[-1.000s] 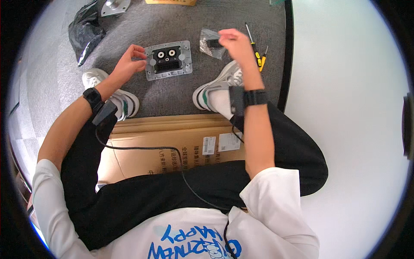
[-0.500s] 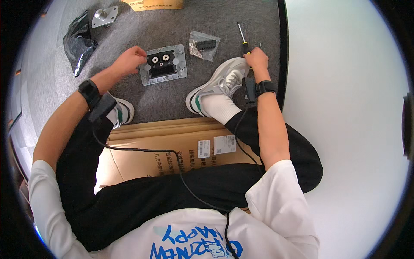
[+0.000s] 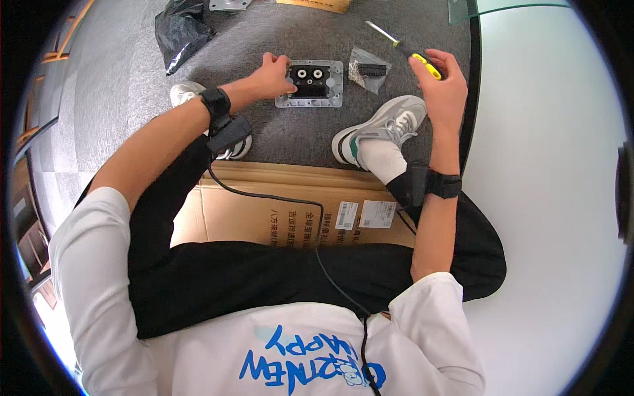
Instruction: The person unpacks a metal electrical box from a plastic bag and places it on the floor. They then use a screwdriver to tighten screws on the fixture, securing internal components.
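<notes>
A grey metal frame plate [image 3: 335, 99] with a black block [image 3: 309, 89] set in it lies on the carpet. The block carries two white-ringed round holes side by side. My left hand [image 3: 272, 78] grips the plate's left edge, thumb and fingers bent round it. Up to the right, my right hand [image 3: 446, 82] holds a screwdriver [image 3: 411, 53] by its yellow and black handle. Its metal shaft points up and left, away from me. Between the plate and my right hand lies a clear plastic bag [image 3: 370, 70] with a black strip-shaped part and small pale pieces inside.
A black plastic bag [image 3: 181, 33] lies at the far left, near a metal bracket [image 3: 229, 4] cut off by the view's edge. An orange-brown carton [image 3: 317, 4] is at the back. Flattened cardboard [image 3: 251, 214] lies under my legs. A white surface [image 3: 548, 165] borders the carpet's right edge.
My right hand has lifted the screwdriver and turned it leftward. My left hand has come farther over the plate's left edge. The whole view has shifted, so things sit more to the right.
</notes>
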Demonstrator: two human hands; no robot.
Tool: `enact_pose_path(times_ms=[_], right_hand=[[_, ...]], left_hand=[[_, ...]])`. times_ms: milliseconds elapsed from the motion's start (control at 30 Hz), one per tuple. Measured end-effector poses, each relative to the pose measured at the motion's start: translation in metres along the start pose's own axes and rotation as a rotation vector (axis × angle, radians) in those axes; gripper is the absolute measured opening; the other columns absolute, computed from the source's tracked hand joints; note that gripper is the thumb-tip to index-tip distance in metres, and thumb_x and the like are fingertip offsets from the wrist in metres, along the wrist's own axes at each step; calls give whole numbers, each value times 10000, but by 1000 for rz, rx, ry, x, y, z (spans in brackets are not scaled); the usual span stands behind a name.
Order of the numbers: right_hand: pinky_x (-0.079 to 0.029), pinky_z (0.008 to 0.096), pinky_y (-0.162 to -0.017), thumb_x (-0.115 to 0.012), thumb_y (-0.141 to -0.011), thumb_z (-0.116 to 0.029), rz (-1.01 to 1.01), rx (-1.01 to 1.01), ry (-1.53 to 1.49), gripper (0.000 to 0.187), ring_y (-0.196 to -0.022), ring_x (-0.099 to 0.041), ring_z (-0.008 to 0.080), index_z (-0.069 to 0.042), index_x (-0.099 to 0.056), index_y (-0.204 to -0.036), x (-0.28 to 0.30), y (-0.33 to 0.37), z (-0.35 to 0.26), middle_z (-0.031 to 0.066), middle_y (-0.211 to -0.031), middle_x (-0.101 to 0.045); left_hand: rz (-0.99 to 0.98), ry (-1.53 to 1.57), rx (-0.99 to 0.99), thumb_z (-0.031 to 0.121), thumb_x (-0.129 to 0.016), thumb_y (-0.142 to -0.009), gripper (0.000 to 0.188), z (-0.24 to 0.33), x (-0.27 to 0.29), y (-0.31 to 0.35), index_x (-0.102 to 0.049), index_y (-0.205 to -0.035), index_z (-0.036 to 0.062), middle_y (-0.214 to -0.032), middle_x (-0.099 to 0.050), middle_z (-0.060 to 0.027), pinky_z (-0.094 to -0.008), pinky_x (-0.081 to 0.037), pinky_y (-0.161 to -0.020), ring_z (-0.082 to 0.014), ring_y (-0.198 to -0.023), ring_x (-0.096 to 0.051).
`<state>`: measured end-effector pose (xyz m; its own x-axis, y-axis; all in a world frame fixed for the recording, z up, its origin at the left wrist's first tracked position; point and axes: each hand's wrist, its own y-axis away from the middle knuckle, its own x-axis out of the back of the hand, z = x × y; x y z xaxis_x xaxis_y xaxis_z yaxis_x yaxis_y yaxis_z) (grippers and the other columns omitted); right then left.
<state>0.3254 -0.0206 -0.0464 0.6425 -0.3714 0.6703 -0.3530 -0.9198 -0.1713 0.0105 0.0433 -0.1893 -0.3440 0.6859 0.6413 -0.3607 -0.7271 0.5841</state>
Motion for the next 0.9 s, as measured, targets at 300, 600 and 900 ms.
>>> enact_pose_path(times_ms=[300, 600, 900], right_hand=[[-510, 307, -669, -869, -842, -252, -102, 375, 57, 320, -703, -623, 175, -8, -685, -937, -60, 42, -86, 78, -804, -681], [-502, 374, -681, -864, -840, -259, -167, 384, 109, 354, -722, -621, 269, -3, -623, -880, -100, 43, -94, 104, -824, -649], [-527, 445, -685, -797, -883, -311, -265, 422, 302, 345, -793, -673, 361, -65, -584, -997, -106, 42, -118, 126, -862, -678]], left_hand=[[33, 123, -158, 273, -830, -848, 750, -23, 2, 13, -460, -1474, 90, -1466, -343, -218, -463, -454, -1109, -439, -1308, -497], [61, 116, -347, 276, -822, -879, 530, -43, 14, -2, -659, -1360, 123, -1329, -512, -165, -456, -466, -1063, -366, -1247, -536], [-25, 224, -429, 281, -801, -893, 462, -50, 13, -17, -589, -1269, 116, -1105, -633, -166, -485, -486, -874, -335, -1039, -626]])
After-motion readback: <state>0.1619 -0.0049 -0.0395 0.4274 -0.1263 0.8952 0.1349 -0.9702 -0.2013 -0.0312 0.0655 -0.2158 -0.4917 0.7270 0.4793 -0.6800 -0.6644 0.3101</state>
